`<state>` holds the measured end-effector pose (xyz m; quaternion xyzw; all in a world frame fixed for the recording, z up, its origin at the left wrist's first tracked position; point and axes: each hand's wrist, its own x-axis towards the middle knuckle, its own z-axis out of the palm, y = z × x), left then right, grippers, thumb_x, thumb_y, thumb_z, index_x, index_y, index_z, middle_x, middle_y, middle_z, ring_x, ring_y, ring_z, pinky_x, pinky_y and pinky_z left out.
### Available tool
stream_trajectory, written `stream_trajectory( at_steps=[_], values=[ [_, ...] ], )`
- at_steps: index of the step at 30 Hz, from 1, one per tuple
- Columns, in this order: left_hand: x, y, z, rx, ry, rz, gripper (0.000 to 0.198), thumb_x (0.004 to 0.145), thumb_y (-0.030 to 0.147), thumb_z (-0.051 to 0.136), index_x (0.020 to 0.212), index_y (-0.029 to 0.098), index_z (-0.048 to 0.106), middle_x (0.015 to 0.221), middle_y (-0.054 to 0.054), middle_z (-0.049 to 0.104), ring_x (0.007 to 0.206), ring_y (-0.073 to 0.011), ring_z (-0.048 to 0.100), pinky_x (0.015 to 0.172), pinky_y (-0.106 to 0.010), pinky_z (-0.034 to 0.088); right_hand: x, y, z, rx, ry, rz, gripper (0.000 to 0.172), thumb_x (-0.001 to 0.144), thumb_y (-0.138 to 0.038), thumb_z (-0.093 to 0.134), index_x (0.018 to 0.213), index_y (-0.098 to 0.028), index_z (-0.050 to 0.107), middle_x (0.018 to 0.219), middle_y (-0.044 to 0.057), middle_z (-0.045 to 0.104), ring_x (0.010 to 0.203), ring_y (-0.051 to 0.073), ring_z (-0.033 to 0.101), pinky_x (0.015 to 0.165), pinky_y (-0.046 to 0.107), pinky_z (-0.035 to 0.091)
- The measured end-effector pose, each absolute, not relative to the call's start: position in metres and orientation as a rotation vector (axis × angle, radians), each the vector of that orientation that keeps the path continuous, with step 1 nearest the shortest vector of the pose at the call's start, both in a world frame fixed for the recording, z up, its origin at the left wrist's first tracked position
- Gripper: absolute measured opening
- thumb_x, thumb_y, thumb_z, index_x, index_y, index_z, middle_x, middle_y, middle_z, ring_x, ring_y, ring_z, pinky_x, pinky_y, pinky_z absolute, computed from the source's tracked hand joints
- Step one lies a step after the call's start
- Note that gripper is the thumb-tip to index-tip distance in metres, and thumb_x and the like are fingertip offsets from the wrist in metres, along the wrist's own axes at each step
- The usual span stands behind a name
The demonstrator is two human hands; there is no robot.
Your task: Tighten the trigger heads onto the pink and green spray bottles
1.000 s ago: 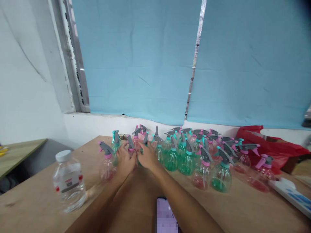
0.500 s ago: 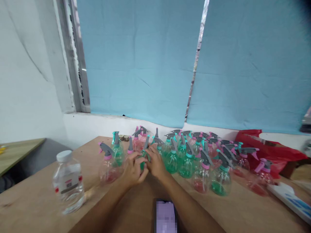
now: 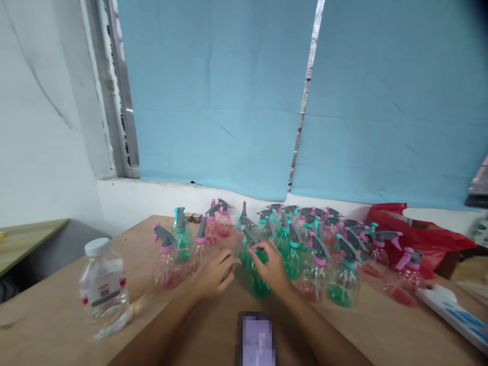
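Observation:
A green-tinted spray bottle (image 3: 258, 286) with a grey and teal spray head stands upright on the table in front of me. My right hand (image 3: 272, 267) is closed at its neck from the right, thumb and fingertips around it; the hand covers part of the bottle. Left of the bottle, my left hand (image 3: 215, 273) is apart from it, fingers loosely curled with a gap between them, and I see nothing held. Just behind the left hand stands a clear pink spray bottle (image 3: 200, 250), partly hidden by it.
Several green and pink spray bottles (image 3: 345, 284) crowd the right and back of the table (image 3: 141, 335). A pink spray bottle (image 3: 168, 267) and a white-capped clear bottle (image 3: 103, 292) stand at left. A phone (image 3: 257, 338) lies in front. A red plastic bag (image 3: 430, 236) sits far right.
The green spray bottle has moved from between both hands to the right and nearer to me, along with my right hand. My left hand has come away from it and shifted slightly left.

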<state>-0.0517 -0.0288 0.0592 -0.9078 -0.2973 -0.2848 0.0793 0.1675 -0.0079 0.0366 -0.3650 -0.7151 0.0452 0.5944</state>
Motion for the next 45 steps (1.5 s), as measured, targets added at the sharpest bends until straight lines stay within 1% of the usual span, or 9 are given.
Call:
stream_trajectory(
  at_steps=[3, 8, 15, 18, 23, 27, 32, 40, 45],
  values=[
    [-0.046, -0.025, 0.049, -2.874, -0.917, -0.653, 0.026, 0.087, 0.013, 0.048, 0.108, 0.024, 0.058, 0.099, -0.004, 0.062, 0.091, -0.0217, 0.059, 0.084, -0.033, 0.045, 0.185, -0.007, 0.027, -0.92, -1.525, 0.198, 0.019, 0.086, -0.038, 0.065, 0.094, -0.021, 0.058, 0.089, 0.003, 0.063, 0.086, 0.021, 0.06, 0.08, 0.033, 0.046],
    [-0.044, -0.02, 0.029, -2.964, -0.943, -0.52, 0.036, 0.089, 0.022, 0.052, 0.125, 0.026, 0.053, 0.115, -0.007, 0.061, 0.104, -0.0266, 0.058, 0.089, -0.038, 0.045, 0.193, -0.003, 0.03, -0.818, -1.347, 0.508, 0.039, 0.081, -0.036, 0.069, 0.111, -0.023, 0.047, 0.097, 0.003, 0.063, 0.088, 0.02, 0.062, 0.08, 0.031, 0.048],
    [-0.049, -0.017, 0.021, -2.978, -1.016, -0.555, 0.029, 0.095, 0.032, 0.049, 0.121, 0.025, 0.057, 0.113, -0.008, 0.061, 0.103, -0.0272, 0.058, 0.09, -0.04, 0.045, 0.192, 0.003, 0.052, -0.736, -1.556, 0.896, 0.019, 0.079, -0.033, 0.068, 0.095, -0.023, 0.069, 0.069, -0.002, 0.059, 0.059, 0.014, 0.052, 0.059, 0.027, 0.043],
    [-0.048, -0.017, 0.021, -2.974, -1.014, -0.543, 0.027, 0.095, 0.031, 0.049, 0.119, 0.025, 0.059, 0.113, -0.008, 0.06, 0.103, -0.0267, 0.057, 0.089, -0.039, 0.045, 0.19, 0.003, 0.055, -0.644, -1.596, 1.003, 0.024, 0.077, -0.03, 0.068, 0.1, -0.025, 0.072, 0.078, -0.001, 0.066, 0.066, 0.015, 0.057, 0.064, 0.028, 0.046],
    [-0.045, -0.017, 0.021, -2.967, -1.013, -0.502, 0.018, 0.095, 0.028, 0.049, 0.105, 0.024, 0.062, 0.107, -0.006, 0.059, 0.1, -0.0244, 0.056, 0.086, -0.036, 0.045, 0.185, -0.003, 0.058, -0.461, -1.683, 1.276, 0.031, 0.082, -0.04, 0.07, 0.108, -0.024, 0.071, 0.099, 0.005, 0.072, 0.077, 0.017, 0.065, 0.071, 0.031, 0.052],
    [-0.044, -0.017, 0.019, -2.95, -1.037, -0.505, 0.019, 0.093, 0.027, 0.051, 0.107, 0.024, 0.063, 0.109, -0.007, 0.059, 0.101, -0.0251, 0.055, 0.088, -0.038, 0.045, 0.184, -0.007, 0.059, -0.432, -1.671, 1.275, 0.039, 0.083, -0.046, 0.071, 0.115, -0.024, 0.068, 0.104, 0.007, 0.072, 0.074, 0.017, 0.069, 0.076, 0.034, 0.054],
    [-0.044, -0.017, 0.02, -2.975, -0.997, -0.558, 0.024, 0.095, 0.028, 0.049, 0.114, 0.027, 0.064, 0.111, -0.006, 0.059, 0.104, -0.0246, 0.054, 0.091, -0.037, 0.044, 0.187, -0.012, 0.065, -0.494, -1.767, 1.187, 0.034, 0.088, -0.051, 0.065, 0.104, -0.022, 0.07, 0.104, 0.005, 0.072, 0.069, 0.016, 0.069, 0.08, 0.035, 0.054],
    [-0.042, -0.017, 0.019, -2.959, -1.023, -0.561, 0.023, 0.095, 0.027, 0.049, 0.111, 0.027, 0.065, 0.109, -0.006, 0.059, 0.102, -0.0248, 0.054, 0.089, -0.038, 0.044, 0.182, -0.013, 0.063, -0.608, -1.704, 1.08, 0.039, 0.079, -0.061, 0.068, 0.078, -0.022, 0.066, 0.073, 0.0, 0.066, 0.057, 0.015, 0.06, 0.064, 0.031, 0.051],
    [-0.042, -0.017, 0.018, -2.956, -1.015, -0.593, 0.022, 0.096, 0.028, 0.049, 0.11, 0.026, 0.065, 0.108, -0.007, 0.059, 0.102, -0.0249, 0.054, 0.089, -0.037, 0.044, 0.18, -0.012, 0.055, -0.598, -1.641, 1.115, 0.029, 0.079, -0.051, 0.07, 0.075, -0.023, 0.065, 0.066, -0.002, 0.063, 0.056, 0.015, 0.059, 0.061, 0.03, 0.05]
  ],
)
